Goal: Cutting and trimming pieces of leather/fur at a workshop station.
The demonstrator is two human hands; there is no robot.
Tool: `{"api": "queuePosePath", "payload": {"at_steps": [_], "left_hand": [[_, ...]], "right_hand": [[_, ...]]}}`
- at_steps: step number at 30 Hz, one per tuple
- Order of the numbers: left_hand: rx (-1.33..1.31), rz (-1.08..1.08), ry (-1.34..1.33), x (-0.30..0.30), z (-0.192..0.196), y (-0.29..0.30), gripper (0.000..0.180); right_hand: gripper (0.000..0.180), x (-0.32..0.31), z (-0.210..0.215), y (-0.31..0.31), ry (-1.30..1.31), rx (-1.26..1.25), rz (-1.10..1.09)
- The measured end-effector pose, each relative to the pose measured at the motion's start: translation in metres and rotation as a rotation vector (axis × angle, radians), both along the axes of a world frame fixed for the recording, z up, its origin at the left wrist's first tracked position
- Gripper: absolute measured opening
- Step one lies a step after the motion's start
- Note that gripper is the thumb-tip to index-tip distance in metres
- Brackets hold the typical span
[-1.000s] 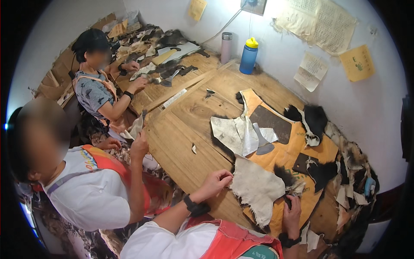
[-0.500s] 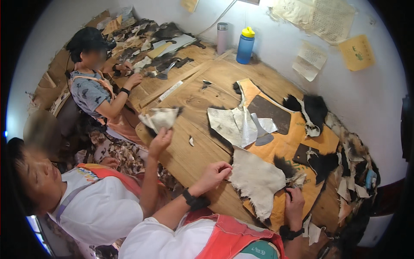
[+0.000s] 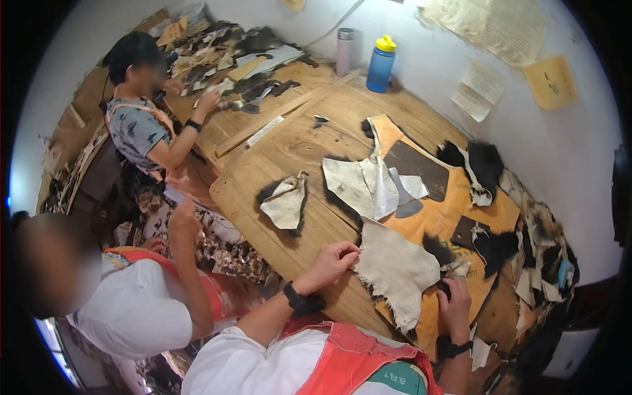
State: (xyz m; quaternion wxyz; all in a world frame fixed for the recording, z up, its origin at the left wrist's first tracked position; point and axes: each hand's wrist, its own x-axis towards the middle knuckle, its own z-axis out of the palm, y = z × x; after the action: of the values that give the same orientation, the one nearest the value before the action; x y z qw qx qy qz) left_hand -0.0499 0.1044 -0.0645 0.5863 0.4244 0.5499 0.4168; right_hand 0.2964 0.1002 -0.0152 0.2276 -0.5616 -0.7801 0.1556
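Note:
A large pale fur hide piece (image 3: 399, 270), skin side up with a ragged lower edge, lies on a yellow paper pattern (image 3: 421, 227). My left hand (image 3: 334, 266) is closed, thumb and fingers pinched at the hide's left edge. At its right side my right hand (image 3: 455, 306) rests over the yellow paper with curled fingers; something small and dark shows by the fingertips, too hidden to name. Just above it lie a dark fur tuft (image 3: 437, 249) and a small pale scrap (image 3: 455, 268). Another pale hide piece (image 3: 343, 184) adjoins a silvery strip (image 3: 380, 194).
A loose fur piece (image 3: 287, 205) lies left of my hands. One co-worker in white (image 3: 141, 296) sits beside me; another (image 3: 141, 135) works at the far left. A blue bottle (image 3: 380, 69) and pink flask (image 3: 344, 52) stand behind. Fur scraps (image 3: 536, 237) pile up at right.
The fur piece the near co-worker held up now lies on the table, and that person's hand has drawn back left. My hands stay put; the view has shifted slightly.

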Motion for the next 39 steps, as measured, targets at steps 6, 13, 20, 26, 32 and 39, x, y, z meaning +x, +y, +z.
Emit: {"api": "queuePosePath", "payload": {"at_steps": [6,13,20,26,32,39], "left_hand": [[0.165,-0.067,0.045,-0.020,0.003,-0.012,0.015],[0.611,-0.180,1.021,-0.127,0.054,-0.013,0.039],[0.427,-0.191,1.255,-0.190,0.045,0.040,0.046],[0.092,-0.016,-0.178,-0.186,0.093,0.046,0.019],[-0.013,0.159,-0.577,-0.156,0.082,0.058,0.025],[0.136,-0.046,0.382,-0.218,0.019,0.077,0.024]], "right_hand": [[0.015,0.007,0.019,-0.003,0.181,-0.034,-0.162],[0.010,0.010,0.035,-0.018,0.149,-0.016,-0.327],[0.011,-0.103,0.082,0.001,0.222,0.000,-0.173],[0.033,-0.214,0.095,0.046,0.462,-0.175,0.227],[0.063,-0.303,0.028,0.069,0.994,-0.813,0.237],[0.044,-0.295,0.003,0.080,0.276,-0.319,-0.051]]}}
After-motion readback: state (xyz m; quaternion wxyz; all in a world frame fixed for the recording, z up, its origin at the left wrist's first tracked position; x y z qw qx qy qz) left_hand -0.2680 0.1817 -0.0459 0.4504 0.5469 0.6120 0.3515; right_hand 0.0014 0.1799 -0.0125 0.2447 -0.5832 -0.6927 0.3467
